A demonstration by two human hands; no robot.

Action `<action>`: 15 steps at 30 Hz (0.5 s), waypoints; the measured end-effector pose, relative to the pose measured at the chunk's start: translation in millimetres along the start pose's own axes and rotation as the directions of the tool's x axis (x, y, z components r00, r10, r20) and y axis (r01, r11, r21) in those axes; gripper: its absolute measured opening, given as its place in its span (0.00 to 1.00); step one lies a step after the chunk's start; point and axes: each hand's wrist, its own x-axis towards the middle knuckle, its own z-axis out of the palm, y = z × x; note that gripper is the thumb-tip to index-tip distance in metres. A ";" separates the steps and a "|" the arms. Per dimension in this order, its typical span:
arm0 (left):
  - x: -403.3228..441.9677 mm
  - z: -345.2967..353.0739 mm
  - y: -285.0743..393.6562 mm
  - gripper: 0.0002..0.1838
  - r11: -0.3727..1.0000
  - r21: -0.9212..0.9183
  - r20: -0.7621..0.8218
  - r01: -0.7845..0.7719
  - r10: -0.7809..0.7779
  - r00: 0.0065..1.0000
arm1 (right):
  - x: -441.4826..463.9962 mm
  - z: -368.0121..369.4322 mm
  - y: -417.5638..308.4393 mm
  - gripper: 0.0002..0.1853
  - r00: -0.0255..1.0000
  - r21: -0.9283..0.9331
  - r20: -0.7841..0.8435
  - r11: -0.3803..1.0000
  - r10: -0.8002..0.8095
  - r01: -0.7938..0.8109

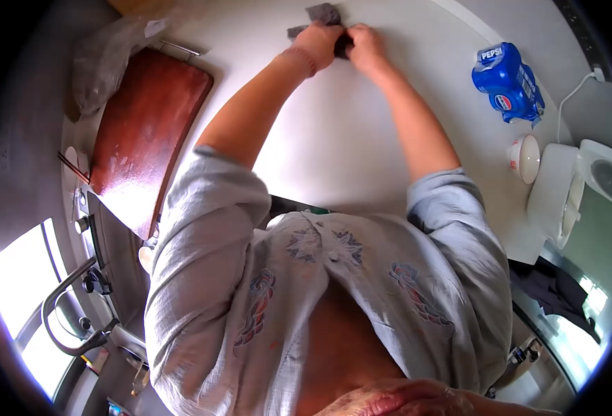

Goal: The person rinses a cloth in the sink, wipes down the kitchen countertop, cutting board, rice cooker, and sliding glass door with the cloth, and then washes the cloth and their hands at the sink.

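At the far part of the pale countertop [334, 132], a crumpled dark grey cloth [324, 12] is bunched between my two hands. My left hand [320, 39], with a band round its wrist, is closed over the cloth, and one part of it sticks out beyond the knuckles. Close beside it on the right, my right hand [367, 50] has its fingers curled on the cloth's darker lower edge. Both arms are stretched forward. My fingertips are partly hidden by the hands and the fabric.
To the left, a reddish-brown wooden board [146, 118] lies near a clear plastic bag [105, 66] and chopsticks [74, 168]. A blue Pepsi pack [505, 83], a small bowl [526, 159] and a white appliance [554, 187] stand at the right. A faucet [49, 312] is at lower left.
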 end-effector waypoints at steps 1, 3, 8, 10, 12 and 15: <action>-13.4 3.9 -5.1 0.15 0.999 -0.053 -0.028 -0.007 0.005 1.000 | -10.2 4.6 -5.7 0.10 0.999 0.026 0.041 1.000 -0.017 0.016; -48.7 -11.4 -1.5 0.16 0.993 -0.105 0.016 -0.061 0.063 0.998 | -38.5 12.3 -26.4 0.10 0.994 0.038 0.100 0.999 -0.038 0.035; -118.2 -42.7 5.2 0.14 0.995 -0.042 0.186 -0.090 0.096 0.978 | -93.9 29.0 -84.2 0.14 0.991 0.236 0.068 0.967 -0.117 0.098; -125.8 -46.7 5.4 0.13 0.999 0.009 0.318 -0.049 0.044 0.947 | -100.5 23.5 -92.2 0.15 0.986 0.272 0.069 0.954 -0.151 0.127; -125.2 -43.3 3.4 0.13 0.998 -0.013 0.227 -0.057 0.058 0.972 | -98.4 15.0 -96.2 0.12 0.976 0.350 0.203 0.937 -0.084 0.008; -127.4 -29.3 5.5 0.14 0.995 0.077 0.087 -0.071 0.065 0.994 | -79.6 4.2 -82.6 0.19 0.867 0.628 0.496 0.665 0.058 -0.404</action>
